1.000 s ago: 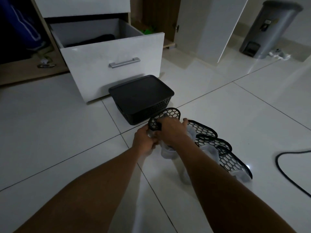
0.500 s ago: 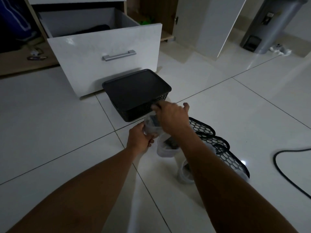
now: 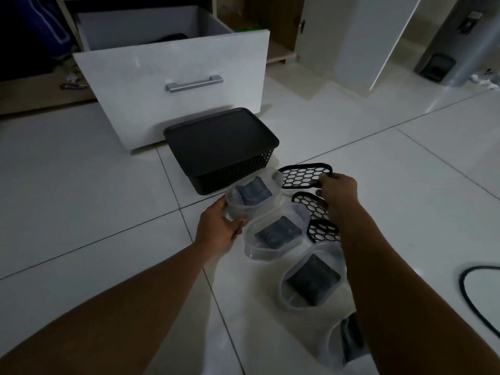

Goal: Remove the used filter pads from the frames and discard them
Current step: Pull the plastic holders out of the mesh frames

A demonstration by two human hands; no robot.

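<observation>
Several clear plastic filter frames lie in a row on the white tile floor, each with a dark grey pad inside. My left hand [image 3: 219,228] grips the farthest clear frame [image 3: 253,197], whose grey pad [image 3: 253,194] shows. My right hand [image 3: 336,192] pinches the right end of a black honeycomb grid cover [image 3: 304,175], lifted off to the right. A second frame [image 3: 273,232] and a third frame [image 3: 311,280] sit nearer me. A fourth frame [image 3: 346,345] is partly hidden by my right arm. Two more grid covers [image 3: 322,223] lie under my right wrist.
A black lidded basket [image 3: 220,147] stands just beyond the frames. Behind it is an open white drawer [image 3: 173,82]. A grey pedal bin [image 3: 457,47] stands at the far right. A black cable [image 3: 470,293] curves on the floor at right.
My right hand pulled the black grid cover off the farthest frame and carried it right. The grey pad inside is now exposed. The left hand stayed on the frame.
</observation>
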